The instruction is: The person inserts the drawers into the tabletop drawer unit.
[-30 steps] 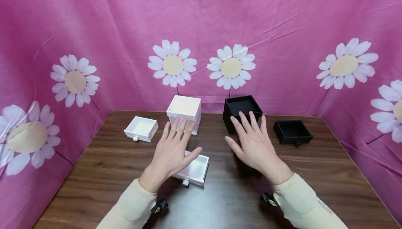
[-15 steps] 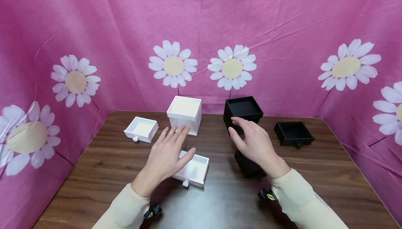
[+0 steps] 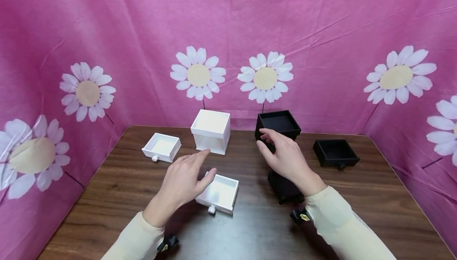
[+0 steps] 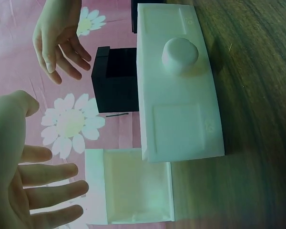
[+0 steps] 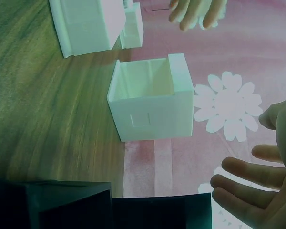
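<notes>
My left hand (image 3: 182, 178) hovers above the table, fingers relaxed and holding nothing, partly overlapping a small white drawer (image 3: 222, 192) with a round knob. Behind that drawer stands a white box casing (image 3: 211, 127), hollow at the front as the left wrist view shows. My right hand (image 3: 285, 155) is in the air over a small black drawer (image 3: 283, 188), fingers loosely bent with nothing in them. Part of that drawer is hidden under the hand and wrist. A black box casing (image 3: 278, 120) with a recessed top sits just beyond the right fingertips, its front partly covered by them.
A second white drawer (image 3: 161, 147) lies at the back left of the wooden table (image 3: 118, 196). Another black drawer (image 3: 336, 153) lies at the back right. A pink cloth (image 3: 228, 14) with large daisies encloses the back and sides.
Both hands were spread flat over the boxes. The left has drawn back toward the person and left; the right has turned and its fingers bent, uncovering the near black drawer.
</notes>
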A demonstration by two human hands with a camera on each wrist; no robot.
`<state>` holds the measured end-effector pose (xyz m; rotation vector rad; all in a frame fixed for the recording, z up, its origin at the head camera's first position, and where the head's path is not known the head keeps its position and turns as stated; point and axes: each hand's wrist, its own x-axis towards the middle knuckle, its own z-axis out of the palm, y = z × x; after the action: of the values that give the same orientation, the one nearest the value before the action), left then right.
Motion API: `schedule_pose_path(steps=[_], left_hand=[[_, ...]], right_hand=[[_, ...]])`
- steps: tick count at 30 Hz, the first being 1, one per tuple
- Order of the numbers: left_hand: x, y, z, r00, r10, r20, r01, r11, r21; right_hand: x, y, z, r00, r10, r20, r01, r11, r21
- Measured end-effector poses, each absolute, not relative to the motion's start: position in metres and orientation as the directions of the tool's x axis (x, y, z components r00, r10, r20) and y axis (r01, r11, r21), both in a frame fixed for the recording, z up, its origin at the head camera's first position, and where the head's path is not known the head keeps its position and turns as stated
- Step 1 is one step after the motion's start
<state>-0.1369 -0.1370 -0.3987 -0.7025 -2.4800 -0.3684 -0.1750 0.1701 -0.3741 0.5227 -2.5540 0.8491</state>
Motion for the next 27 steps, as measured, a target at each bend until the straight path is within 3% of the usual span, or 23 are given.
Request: schedule_pose_path(steps=[11, 27], left_hand=[[-0.129, -0.146, -0.399, -0.721, 0.369, 0.587, 0.549, 0.821, 0.159], [-0.112, -0.161, -0.404, -0.793, 0.313, 0.523, 0.504, 0.819, 0.274]], right_hand=[[-0.188, 0.162, -0.376, -0.859, -0.254, 0.444, -0.484, 0.684, -0.546], [-0.205, 0.148, -0.379, -0.904, -0.268, 0.333, -0.422, 0.688, -0.59]])
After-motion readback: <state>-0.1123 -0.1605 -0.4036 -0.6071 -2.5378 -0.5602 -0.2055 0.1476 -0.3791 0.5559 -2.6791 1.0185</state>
